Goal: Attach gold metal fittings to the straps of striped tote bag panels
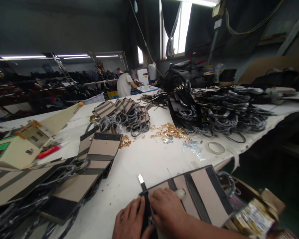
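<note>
A beige bag panel with dark stripes and a black border (205,189) lies at the front edge of the table. My left hand (131,219) rests on its black left end, fingers stretched out flat and thumb apart. Beside it, my right hand (168,207) is closed round a tool whose pale rounded end (180,193) sticks out past the knuckles; the tool's other end is hidden. Between the hands shows a small metal fitting (150,219), partly covered. A black strap with a shiny metal tip (140,179) points out beyond the panel's upper left corner.
Striped bag panels with wrapped handles (99,156) are piled left. Gold metal fittings (170,131) and thin silver plates (193,149) lie mid-table near a tape roll (216,148). Black wrapped handles (221,113) heap right. An open carton (259,212) stands below. A person (124,84) works behind.
</note>
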The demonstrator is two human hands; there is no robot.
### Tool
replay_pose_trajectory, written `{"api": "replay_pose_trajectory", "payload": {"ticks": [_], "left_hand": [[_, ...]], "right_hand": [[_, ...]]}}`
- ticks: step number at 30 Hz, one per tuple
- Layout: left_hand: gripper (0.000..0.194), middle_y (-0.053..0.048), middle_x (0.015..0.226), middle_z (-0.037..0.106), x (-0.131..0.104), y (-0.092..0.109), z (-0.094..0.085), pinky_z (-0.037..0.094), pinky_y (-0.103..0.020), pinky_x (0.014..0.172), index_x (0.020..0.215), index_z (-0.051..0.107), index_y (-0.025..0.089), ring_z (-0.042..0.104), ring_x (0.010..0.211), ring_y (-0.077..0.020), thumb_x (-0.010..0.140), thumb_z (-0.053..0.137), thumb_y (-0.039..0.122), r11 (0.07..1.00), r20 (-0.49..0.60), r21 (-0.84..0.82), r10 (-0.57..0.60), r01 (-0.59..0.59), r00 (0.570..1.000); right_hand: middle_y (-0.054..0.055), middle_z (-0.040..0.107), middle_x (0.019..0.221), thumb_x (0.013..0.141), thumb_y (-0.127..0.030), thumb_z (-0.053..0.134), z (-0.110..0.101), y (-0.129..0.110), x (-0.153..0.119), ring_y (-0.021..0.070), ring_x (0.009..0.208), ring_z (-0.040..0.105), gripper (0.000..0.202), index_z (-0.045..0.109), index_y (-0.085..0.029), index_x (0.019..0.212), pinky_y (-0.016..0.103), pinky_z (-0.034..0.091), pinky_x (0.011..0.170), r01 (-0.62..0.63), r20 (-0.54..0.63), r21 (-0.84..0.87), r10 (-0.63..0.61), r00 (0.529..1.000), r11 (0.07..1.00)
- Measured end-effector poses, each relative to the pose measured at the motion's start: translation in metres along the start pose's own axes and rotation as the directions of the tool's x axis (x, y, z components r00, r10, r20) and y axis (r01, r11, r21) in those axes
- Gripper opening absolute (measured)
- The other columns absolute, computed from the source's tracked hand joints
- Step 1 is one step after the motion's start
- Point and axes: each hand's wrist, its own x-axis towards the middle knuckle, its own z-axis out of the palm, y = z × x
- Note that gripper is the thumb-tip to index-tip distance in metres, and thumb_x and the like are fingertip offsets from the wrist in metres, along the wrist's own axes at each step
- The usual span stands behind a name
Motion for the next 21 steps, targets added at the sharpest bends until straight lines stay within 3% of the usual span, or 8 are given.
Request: {"api": "replay_pose_trajectory", "payload": {"ticks": [4, 8, 11, 15, 18, 21], "left_hand": [[0.062, -0.012, 0.145, 0.068, 0.008, 0.006, -0.012, 0.048, -0.047, 0.106, 0.147, 0.063, 0.020, 0.067, 0.123, -0.0339, 0.092, 0.071, 0.048, 1.000, 0.014, 0.020, 0.021, -0.021, 1.000], [0.067, -0.009, 0.150, 0.065, 0.005, 0.005, -0.020, 0.049, -0.046, 0.109, 0.152, 0.058, 0.024, 0.065, 0.127, -0.0331, 0.092, 0.071, 0.052, 1.000, 0.031, -0.009, -0.008, 0.008, 0.999], [0.065, -0.007, 0.152, 0.063, -0.001, 0.005, -0.021, 0.051, -0.043, 0.108, 0.155, 0.054, 0.027, 0.063, 0.130, -0.0307, 0.097, 0.066, 0.053, 0.998, -0.029, -0.037, -0.045, 0.044, 0.999], [0.055, -0.005, 0.150, 0.064, -0.005, 0.012, -0.022, 0.052, -0.044, 0.108, 0.153, 0.056, 0.027, 0.062, 0.130, -0.0283, 0.101, 0.061, 0.046, 0.993, -0.103, -0.073, -0.103, 0.096, 0.989], [0.050, -0.004, 0.148, 0.065, -0.004, 0.017, -0.025, 0.052, -0.045, 0.108, 0.150, 0.059, 0.026, 0.062, 0.129, -0.0280, 0.103, 0.060, 0.041, 0.988, -0.125, -0.111, -0.123, 0.109, 0.984], [0.046, -0.005, 0.147, 0.066, -0.002, 0.020, -0.031, 0.052, -0.046, 0.107, 0.149, 0.059, 0.026, 0.062, 0.129, -0.0276, 0.104, 0.059, 0.035, 0.979, -0.109, -0.155, -0.148, 0.130, 0.983]], "right_hand": [[0.007, 0.073, 0.108, 0.089, -0.023, 0.070, -0.005, -0.004, -0.001, 0.0265, 0.099, 0.065, 0.026, 0.069, -0.021, 0.114, 0.036, 0.045, 0.085, 0.004, -0.008, -0.006, -0.004, 1.000, 1.000], [0.006, 0.075, 0.102, 0.090, -0.028, 0.067, -0.018, -0.006, 0.002, 0.0245, 0.091, 0.069, 0.016, 0.075, -0.022, 0.103, 0.032, 0.046, 0.077, -0.014, 0.013, 0.017, 0.014, 1.000, 1.000], [0.002, 0.078, 0.097, 0.094, -0.038, 0.066, -0.040, 0.012, 0.006, 0.0211, 0.086, 0.072, 0.017, 0.080, -0.028, 0.094, 0.029, 0.046, 0.073, -0.119, -0.015, 0.076, 0.120, 0.993, 0.990], [0.003, 0.080, 0.115, 0.098, -0.040, 0.061, -0.079, 0.082, 0.013, 0.0224, 0.104, 0.073, 0.029, 0.081, -0.031, 0.118, 0.029, 0.048, 0.086, -0.323, -0.102, 0.046, 0.326, 0.940, 0.945], [0.009, 0.079, 0.121, 0.096, -0.038, 0.060, -0.100, 0.148, 0.020, 0.0292, 0.109, 0.072, 0.031, 0.083, -0.026, 0.112, 0.034, 0.049, 0.083, -0.522, -0.130, -0.025, 0.515, 0.847, 0.852], [0.009, 0.081, 0.112, 0.092, -0.039, 0.062, -0.102, 0.196, 0.024, 0.0308, 0.103, 0.073, 0.030, 0.085, -0.026, 0.106, 0.034, 0.048, 0.077, -0.629, -0.107, -0.066, 0.622, 0.776, 0.774]]}}
